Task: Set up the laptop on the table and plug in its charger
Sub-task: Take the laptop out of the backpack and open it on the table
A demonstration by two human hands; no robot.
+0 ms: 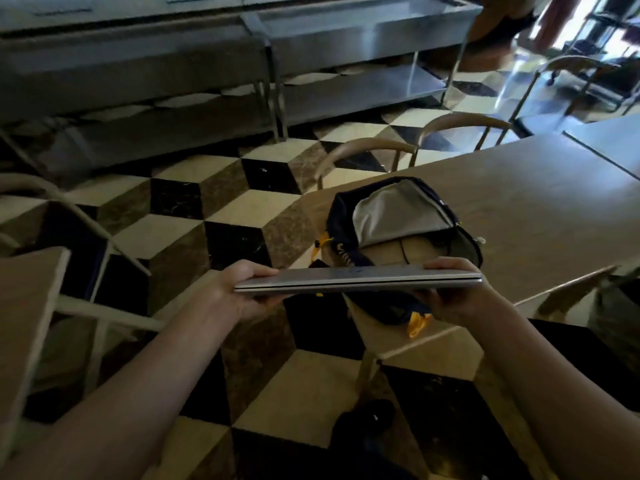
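Head camera looks forward and down, close over the table (519,202).

backpack: a dark navy fabric backpack (341,216) with a grey lining and yellow pull tabs is lying open on the counter corner, its flap gaping upward.
chairs: two curved-back pale wooden chairs (367,148) are standing tucked along the far edge of the counter.
floor: a cube-patterned tiled floor in cream, brown and black (221,209) is stretching across the room.
steel benches: long stainless steel benches with lower shelves (346,64) are running along the back wall.
shoe: a dark shoe (367,419) is showing on the floor at the bottom.
left side: another pale wooden surface (24,306) is reaching in from the left edge.
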